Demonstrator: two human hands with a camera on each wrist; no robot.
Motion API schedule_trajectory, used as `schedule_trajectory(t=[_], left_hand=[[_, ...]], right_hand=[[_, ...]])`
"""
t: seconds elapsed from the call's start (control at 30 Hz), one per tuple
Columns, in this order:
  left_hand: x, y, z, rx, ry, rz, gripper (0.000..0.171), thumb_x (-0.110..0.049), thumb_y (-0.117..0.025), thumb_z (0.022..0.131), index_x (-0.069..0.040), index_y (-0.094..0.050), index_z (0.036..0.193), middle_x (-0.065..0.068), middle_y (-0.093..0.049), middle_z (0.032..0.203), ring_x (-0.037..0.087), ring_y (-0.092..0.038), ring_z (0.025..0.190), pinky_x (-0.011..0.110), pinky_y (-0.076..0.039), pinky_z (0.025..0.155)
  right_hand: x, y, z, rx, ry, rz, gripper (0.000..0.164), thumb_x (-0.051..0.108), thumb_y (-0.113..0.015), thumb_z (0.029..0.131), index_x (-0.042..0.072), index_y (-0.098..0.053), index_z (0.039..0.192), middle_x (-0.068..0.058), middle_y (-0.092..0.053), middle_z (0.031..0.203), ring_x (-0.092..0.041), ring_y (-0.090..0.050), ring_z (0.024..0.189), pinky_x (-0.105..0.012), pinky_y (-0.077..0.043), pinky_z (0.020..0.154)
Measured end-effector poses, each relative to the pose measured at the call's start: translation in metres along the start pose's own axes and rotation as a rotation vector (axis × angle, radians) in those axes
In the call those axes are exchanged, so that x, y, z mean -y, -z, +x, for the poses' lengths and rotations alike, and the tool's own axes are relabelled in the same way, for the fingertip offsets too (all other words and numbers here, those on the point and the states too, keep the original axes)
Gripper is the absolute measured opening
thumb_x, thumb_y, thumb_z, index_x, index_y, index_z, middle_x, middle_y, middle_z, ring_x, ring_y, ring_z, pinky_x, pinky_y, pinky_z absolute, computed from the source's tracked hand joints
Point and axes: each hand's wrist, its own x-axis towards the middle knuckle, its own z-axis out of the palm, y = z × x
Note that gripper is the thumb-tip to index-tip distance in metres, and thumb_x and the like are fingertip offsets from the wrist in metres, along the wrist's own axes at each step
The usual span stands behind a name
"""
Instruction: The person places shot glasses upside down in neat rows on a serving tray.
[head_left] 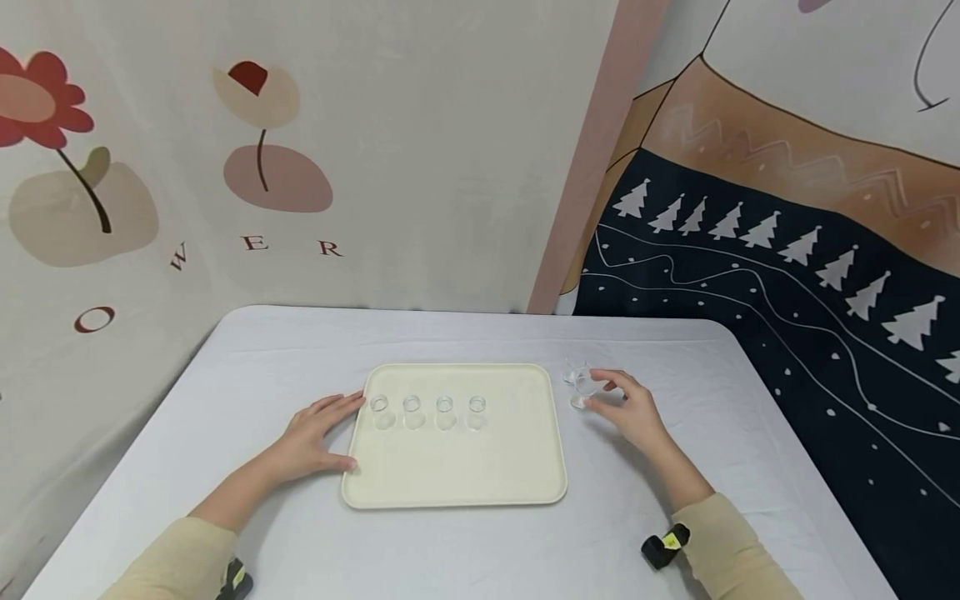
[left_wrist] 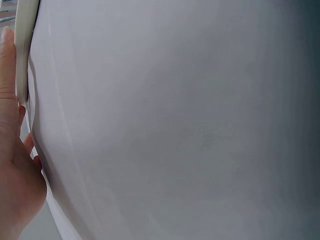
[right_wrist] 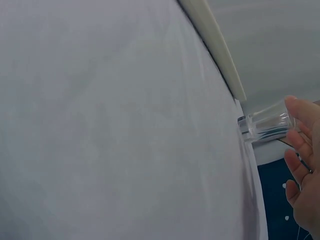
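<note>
My left hand (head_left: 313, 442) touches the left edge of a cream tray (head_left: 457, 475), its thumb and fingers spread along the rim. The left wrist view shows the thumb (left_wrist: 7, 95) lying against the tray's side. To the right of the tray, my right hand (head_left: 630, 410) pinches a small clear glass (right_wrist: 270, 122) near its rim between thumb and fingers. The base of that glass is at or close to the tablecloth. Just behind it is another clear glass (head_left: 570, 372), partly hidden. Several small clear glasses (head_left: 413, 412) stand in a row on the tray's left and middle.
A white cloth (head_left: 465, 550) covers the table. Behind the table hangs a pale curtain (head_left: 435, 167) with flower prints, and to the right a dark blue printed one (head_left: 675, 283). Black wrist devices (head_left: 664, 547) sit by both sleeves.
</note>
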Motion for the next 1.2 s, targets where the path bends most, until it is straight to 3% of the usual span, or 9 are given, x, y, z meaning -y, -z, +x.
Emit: schedule_trajectory(t=[0.37, 0.77, 1.2], left_hand=[[0.0, -0.001, 0.0, -0.011, -0.022, -0.007, 0.101, -0.047, -0.083, 0.064, -0.003, -0.039, 0.144, 0.018, -0.035, 0.149, 0.047, -0.025, 0.132, 0.068, -0.016, 0.1], [0.0, -0.001, 0.0, -0.004, -0.003, -0.001, 0.102, -0.05, -0.082, 0.064, -0.003, -0.04, 0.144, 0.017, -0.035, 0.149, 0.046, -0.025, 0.133, 0.068, -0.016, 0.101], [-0.001, 0.001, 0.001, 0.002, 0.014, 0.001, 0.103, -0.049, -0.082, 0.063, -0.003, -0.039, 0.144, 0.017, -0.034, 0.15, 0.047, -0.024, 0.133, 0.068, -0.015, 0.101]], right_hand=[[-0.017, -0.005, 0.002, 0.049, -0.053, -0.013, 0.046, 0.013, -0.079, 0.079, 0.005, -0.063, 0.121, -0.012, -0.065, 0.112, -0.026, -0.053, 0.098, -0.04, -0.043, 0.08], [-0.027, -0.014, 0.004, 0.041, -0.04, 0.028, 0.041, 0.007, -0.081, 0.076, -0.001, -0.066, 0.113, -0.01, -0.064, 0.096, -0.026, -0.058, 0.094, -0.046, -0.047, 0.091], [-0.029, -0.018, 0.008, 0.045, -0.042, -0.063, 0.038, 0.009, -0.081, 0.076, -0.002, -0.068, 0.109, -0.01, -0.064, 0.094, -0.028, -0.059, 0.092, -0.043, -0.051, 0.086]])
